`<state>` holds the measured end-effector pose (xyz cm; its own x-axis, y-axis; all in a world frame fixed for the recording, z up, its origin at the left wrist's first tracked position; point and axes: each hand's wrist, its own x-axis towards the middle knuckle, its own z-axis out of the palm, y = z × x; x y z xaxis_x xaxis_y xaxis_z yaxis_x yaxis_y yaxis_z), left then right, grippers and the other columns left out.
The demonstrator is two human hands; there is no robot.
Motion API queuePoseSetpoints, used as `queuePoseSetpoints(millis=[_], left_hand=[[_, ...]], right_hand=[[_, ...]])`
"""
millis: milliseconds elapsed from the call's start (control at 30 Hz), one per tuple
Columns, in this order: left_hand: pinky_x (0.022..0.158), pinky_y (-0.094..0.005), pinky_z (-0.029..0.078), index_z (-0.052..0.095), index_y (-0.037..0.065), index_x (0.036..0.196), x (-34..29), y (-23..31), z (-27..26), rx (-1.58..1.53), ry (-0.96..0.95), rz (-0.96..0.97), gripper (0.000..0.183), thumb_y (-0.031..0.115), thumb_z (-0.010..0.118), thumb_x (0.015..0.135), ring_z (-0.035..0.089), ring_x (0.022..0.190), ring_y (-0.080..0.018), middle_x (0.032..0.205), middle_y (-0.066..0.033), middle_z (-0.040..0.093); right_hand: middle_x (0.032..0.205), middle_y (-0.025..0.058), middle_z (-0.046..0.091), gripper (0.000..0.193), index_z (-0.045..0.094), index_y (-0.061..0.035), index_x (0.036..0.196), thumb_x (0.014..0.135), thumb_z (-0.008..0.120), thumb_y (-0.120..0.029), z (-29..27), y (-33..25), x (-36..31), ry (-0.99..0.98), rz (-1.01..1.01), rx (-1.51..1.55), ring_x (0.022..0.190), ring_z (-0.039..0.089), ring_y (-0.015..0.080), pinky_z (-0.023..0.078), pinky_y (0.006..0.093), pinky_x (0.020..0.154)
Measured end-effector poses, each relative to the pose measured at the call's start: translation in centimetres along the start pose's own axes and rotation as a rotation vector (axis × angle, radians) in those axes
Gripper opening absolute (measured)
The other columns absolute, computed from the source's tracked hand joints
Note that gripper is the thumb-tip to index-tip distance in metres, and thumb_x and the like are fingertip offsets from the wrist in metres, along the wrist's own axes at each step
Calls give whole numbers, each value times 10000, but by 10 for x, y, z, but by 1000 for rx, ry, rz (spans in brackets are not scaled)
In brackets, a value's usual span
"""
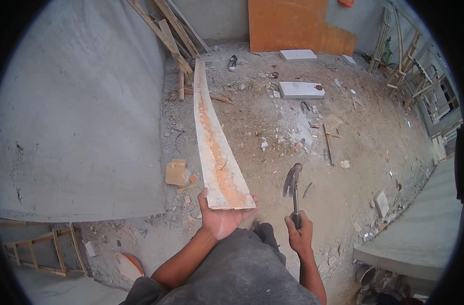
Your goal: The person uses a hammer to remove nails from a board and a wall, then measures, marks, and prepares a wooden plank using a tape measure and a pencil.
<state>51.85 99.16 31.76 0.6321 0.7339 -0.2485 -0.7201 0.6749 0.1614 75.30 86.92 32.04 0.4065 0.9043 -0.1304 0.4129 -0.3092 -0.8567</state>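
A long, narrow wooden board (212, 136), white along its edges with a worn orange-brown strip down the middle, stretches away from me. My left hand (220, 223) grips its near end from below, thumb on the left edge and fingers at the right corner. The far end reaches the leaning timber by the wall. What looks like a thin nail (223, 166) sticks up from the board's face. To the right, my right hand (299, 235) is wrapped round the handle of a claw hammer (295, 195). The hammer's head points up and away, apart from the board.
Wooden planks (173, 35) lean in the far left corner beside a grey wall (79, 117). White blocks (299, 90) and an orange panel (288, 25) are at the back. Rubble, a shoe (233, 63) and a thin rod (328, 145) lie about the dirt floor.
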Motion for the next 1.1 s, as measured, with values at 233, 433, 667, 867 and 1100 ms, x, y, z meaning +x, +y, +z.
queuePoseSetpoints(millis=[233, 433, 667, 867, 1100], left_hand=[[1089, -635, 420, 321, 62, 1543, -42, -27, 15, -14, 87, 75, 1020, 801, 407, 845, 508, 1306, -466, 1421, -301, 473], [1054, -625, 452, 348, 53, 1530, -38, -38, 22, -30, 113, 99, 1012, 808, 361, 856, 557, 1244, -459, 1397, -300, 495], [1066, -621, 449, 356, 52, 1523, -31, -31, 24, -43, 102, 133, 990, 792, 353, 866, 556, 1247, -458, 1395, -287, 502], [1084, -633, 429, 331, 49, 1536, -20, -29, 19, -102, 7, 40, 995, 789, 362, 872, 536, 1269, -479, 1406, -302, 490], [1085, -653, 414, 323, 64, 1545, -33, -10, 11, -84, 62, 85, 991, 781, 388, 864, 501, 1310, -479, 1439, -284, 466]], right_hand=[[573, 46, 468, 262, 562, -25, 862, 958, 683, -237, -16, -43, 72, -352, -212, 76, 545, 430, 118, 358, 332, 525], [647, 111, 540, 235, 547, -14, 882, 917, 674, -208, 27, -41, 90, -565, -198, -117, 605, 515, 189, 427, 376, 589], [655, 0, 500, 233, 499, -58, 800, 824, 727, -99, 27, -38, 111, -278, -186, 65, 601, 461, 106, 401, 313, 559], [650, 158, 569, 162, 546, -6, 848, 811, 671, -103, 40, -25, 103, -566, -314, -228, 576, 556, 277, 468, 410, 610], [613, 98, 532, 181, 534, -7, 828, 815, 676, -119, 27, -35, 117, -274, -137, -40, 550, 496, 212, 436, 381, 567]])
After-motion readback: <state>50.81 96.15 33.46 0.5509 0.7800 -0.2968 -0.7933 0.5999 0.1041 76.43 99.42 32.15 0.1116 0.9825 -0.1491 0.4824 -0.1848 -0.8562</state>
